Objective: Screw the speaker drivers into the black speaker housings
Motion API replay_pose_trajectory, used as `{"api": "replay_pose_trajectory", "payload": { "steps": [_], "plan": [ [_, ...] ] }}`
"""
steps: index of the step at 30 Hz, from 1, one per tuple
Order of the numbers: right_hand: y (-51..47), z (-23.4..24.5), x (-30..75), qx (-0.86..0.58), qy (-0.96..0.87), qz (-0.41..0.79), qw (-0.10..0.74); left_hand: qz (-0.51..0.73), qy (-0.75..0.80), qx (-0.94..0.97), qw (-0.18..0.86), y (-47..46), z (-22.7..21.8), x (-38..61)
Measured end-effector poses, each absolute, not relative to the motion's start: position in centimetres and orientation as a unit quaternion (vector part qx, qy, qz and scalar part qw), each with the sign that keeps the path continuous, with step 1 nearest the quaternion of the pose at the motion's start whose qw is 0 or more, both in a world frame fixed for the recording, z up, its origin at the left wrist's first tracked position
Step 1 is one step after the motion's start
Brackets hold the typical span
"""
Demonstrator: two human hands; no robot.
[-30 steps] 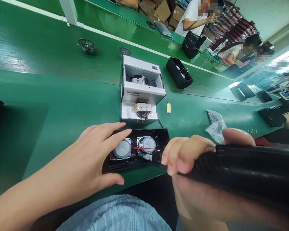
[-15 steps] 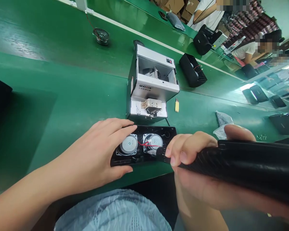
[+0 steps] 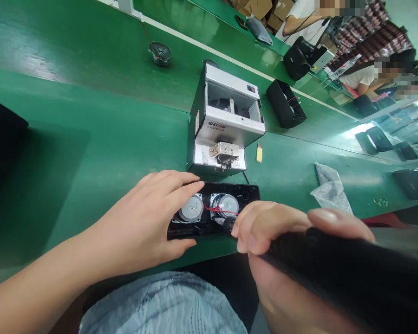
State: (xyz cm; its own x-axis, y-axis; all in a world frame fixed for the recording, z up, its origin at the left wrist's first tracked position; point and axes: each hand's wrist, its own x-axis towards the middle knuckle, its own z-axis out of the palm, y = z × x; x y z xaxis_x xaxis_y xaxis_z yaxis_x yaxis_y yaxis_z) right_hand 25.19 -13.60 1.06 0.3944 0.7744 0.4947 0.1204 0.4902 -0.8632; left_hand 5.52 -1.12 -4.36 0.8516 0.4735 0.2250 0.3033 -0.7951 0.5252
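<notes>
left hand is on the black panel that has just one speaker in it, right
Not quite: the black panel under the left hand has two round speakers in it, not one. The head view shows them side by side.

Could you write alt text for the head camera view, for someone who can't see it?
A person's left hand steadies a black speaker panel holding two round speakers, while the right hand holds a black electric screwdriver at it. A white WEIXIN screw feeder stands beyond on a green workbench.
</notes>
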Motion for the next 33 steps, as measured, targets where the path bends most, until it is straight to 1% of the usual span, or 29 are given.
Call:
{"api": "replay_pose_trajectory", "payload": {
  "steps": [7,18,21,25,26,28,30,33],
  "plan": [
    [-14.2,0.0,25.6,-0.425,-0.555,0.251,0.67,0.172,0.207,0.931,0.245,-1.2,-4.3,5.8],
    [-14.1,-0.7,24.0,-0.44,-0.53,0.195,0.698,0.166,0.213,0.93,0.248,-1.4,-4.4,5.7],
    [-14.1,-1.3,23.7,-0.448,-0.514,0.157,0.715,0.154,0.211,0.933,0.249,-1.3,-4.2,5.6],
    [-12.9,-2.4,23.4,-0.394,-0.521,0.074,0.753,0.154,0.198,0.933,0.258,-1.1,-3.9,5.4],
    [-12.6,-2.3,23.5,-0.386,-0.509,0.074,0.766,0.153,0.196,0.933,0.258,-1.1,-3.9,5.4],
    [-12.1,-1.6,24.0,-0.398,-0.469,0.112,0.78,0.152,0.195,0.938,0.242,-1.0,-3.6,5.6],
    [-12.1,0.0,25.4,-0.427,-0.422,0.178,0.779,0.163,0.187,0.948,0.199,-1.0,-3.1,6.0],
    [-12.9,3.0,28.4,-0.419,-0.386,0.226,0.79,0.195,0.128,0.965,0.119,-0.8,-2.0,7.5]
  ]
}}
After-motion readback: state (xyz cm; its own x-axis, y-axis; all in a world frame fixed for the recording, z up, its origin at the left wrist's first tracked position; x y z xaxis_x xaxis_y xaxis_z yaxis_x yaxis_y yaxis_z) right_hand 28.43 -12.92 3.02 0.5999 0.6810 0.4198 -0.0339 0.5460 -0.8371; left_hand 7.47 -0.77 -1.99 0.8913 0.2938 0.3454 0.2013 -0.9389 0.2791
